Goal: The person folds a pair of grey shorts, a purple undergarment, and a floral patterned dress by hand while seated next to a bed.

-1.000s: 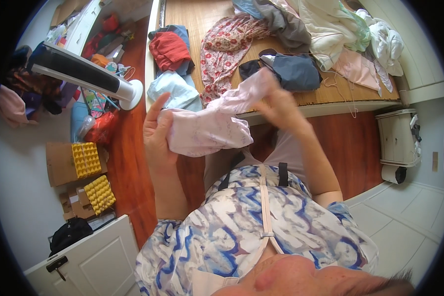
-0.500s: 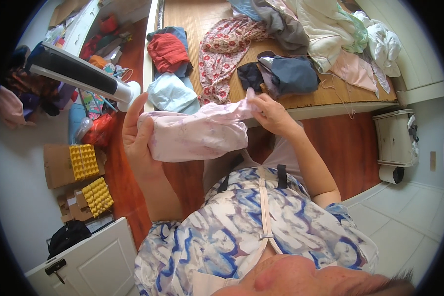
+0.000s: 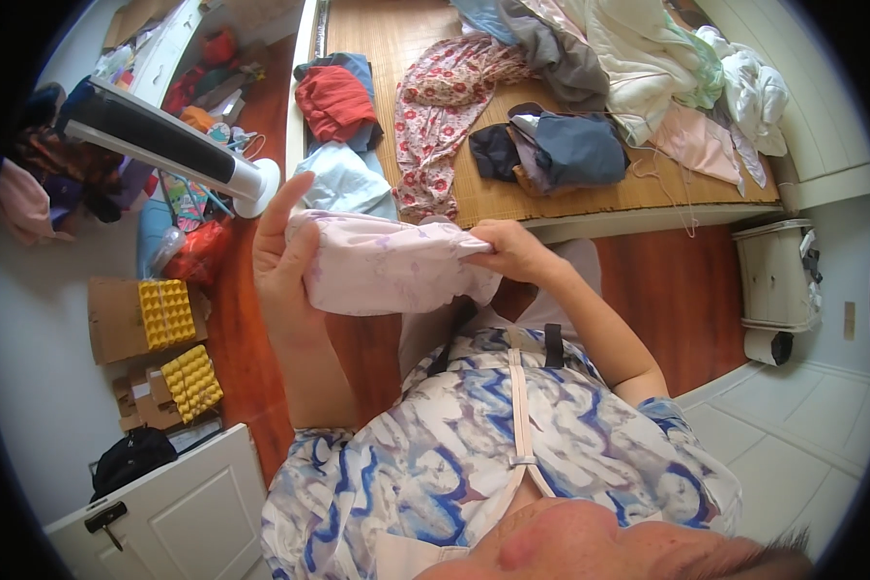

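Note:
A pale pink garment with a faint purple print point(image 3: 382, 266) is stretched between my hands, above my lap and in front of the bed edge. My left hand point(image 3: 288, 246) grips its left end, thumb on the near face and forefinger pointing up; the other fingers are partly behind the cloth. With fingers pinched together, my right hand point(image 3: 512, 253) holds the cloth's right end. Just beyond lie a folded light blue garment point(image 3: 348, 184) and a red folded garment point(image 3: 336, 101). The exact kind of pink garment cannot be made out.
On the bed mat point(image 3: 551, 200) lie a red-flowered garment point(image 3: 445, 106), a dark folded pile point(image 3: 575, 150) and a cream quilt point(image 3: 638, 68). A tower fan point(image 3: 164, 140) stands at left, above yellow egg trays point(image 3: 167, 314). At right is a white bin point(image 3: 775, 275).
My right hand has moved left and slightly down, bringing the garment's raised right end in toward the bundle. My left hand has shifted slightly right, still holding the cloth.

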A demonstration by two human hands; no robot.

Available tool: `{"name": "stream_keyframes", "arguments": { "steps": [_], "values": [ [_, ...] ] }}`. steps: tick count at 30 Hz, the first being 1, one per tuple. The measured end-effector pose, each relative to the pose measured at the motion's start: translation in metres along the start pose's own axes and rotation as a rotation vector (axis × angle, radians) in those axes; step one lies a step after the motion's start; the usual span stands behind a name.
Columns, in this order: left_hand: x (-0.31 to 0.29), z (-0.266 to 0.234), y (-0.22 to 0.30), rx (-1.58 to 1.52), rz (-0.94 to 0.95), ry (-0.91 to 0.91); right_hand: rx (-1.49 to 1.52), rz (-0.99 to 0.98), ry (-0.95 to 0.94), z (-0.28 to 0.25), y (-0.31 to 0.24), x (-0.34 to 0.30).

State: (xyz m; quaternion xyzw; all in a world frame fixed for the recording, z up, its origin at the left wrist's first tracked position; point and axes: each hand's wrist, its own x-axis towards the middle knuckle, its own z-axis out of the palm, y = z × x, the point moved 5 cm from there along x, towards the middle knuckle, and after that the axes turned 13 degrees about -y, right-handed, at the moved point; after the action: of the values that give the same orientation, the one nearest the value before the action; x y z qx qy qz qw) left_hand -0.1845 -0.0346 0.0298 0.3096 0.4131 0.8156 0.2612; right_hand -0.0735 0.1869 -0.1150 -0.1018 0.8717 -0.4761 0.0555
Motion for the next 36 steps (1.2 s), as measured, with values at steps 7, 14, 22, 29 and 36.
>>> {"name": "stream_keyframes", "arguments": {
  "steps": [7,14,22,29,36],
  "values": [
    [0.010,-0.030,0.002,0.162,-0.038,0.047,-0.173,0.048,0.049,-0.043,-0.013,-0.029],
    [0.090,-0.040,0.032,0.469,-0.027,-0.087,0.706,-0.004,0.136,-0.092,-0.030,-0.064],
    [0.069,-0.022,-0.094,0.764,-0.191,-0.358,1.611,-0.088,0.475,-0.111,-0.045,-0.021],
    [0.012,0.023,-0.154,0.423,-0.426,-0.464,1.624,-0.289,0.399,-0.102,-0.022,-0.015],
    [0.023,0.013,-0.168,0.350,-0.411,-0.276,1.627,-0.200,0.454,-0.086,-0.038,-0.013]
  ]
}}
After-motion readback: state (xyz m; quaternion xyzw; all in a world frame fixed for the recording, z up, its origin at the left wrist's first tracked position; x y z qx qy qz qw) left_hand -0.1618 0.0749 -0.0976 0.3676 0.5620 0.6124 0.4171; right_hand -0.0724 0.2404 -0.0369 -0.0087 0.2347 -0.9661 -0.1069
